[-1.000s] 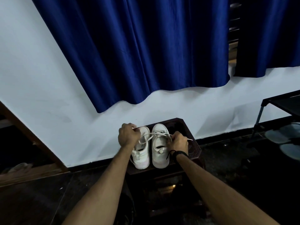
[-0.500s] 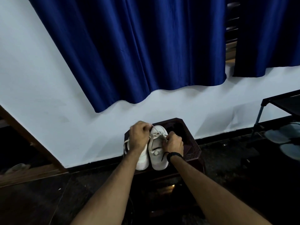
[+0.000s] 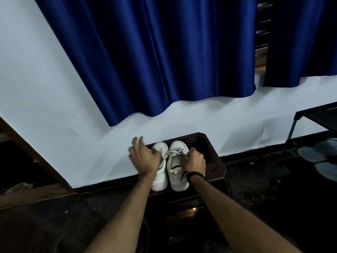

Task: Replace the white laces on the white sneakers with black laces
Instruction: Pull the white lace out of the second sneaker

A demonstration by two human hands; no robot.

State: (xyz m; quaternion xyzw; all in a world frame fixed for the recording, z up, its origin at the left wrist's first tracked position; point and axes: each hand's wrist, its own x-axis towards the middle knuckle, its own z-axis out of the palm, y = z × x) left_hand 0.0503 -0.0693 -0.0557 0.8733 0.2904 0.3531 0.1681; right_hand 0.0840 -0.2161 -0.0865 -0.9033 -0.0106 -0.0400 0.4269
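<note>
While the 2 white sneakers [image 3: 169, 167] stand side by side, toes toward the wall, on a small dark table [image 3: 215, 161], both hands work at the lacing of the right sneaker [image 3: 177, 167]. The right hand [image 3: 196, 161] has its fingers curled at the shoe's upper eyelets, pinching the white lace [image 3: 172, 152]. The left hand [image 3: 144, 157] is blurred, over the left sneaker [image 3: 161, 172], fingers spread loosely toward the wall; a strand of the lace runs to it near the thumb, but whether it grips that strand I cannot tell. A black band [image 3: 196, 174] circles the right wrist, with a dark cord hanging from it. Behind hangs a blue curtain [image 3: 155, 57] on a white wall [image 3: 45, 88]
</note>
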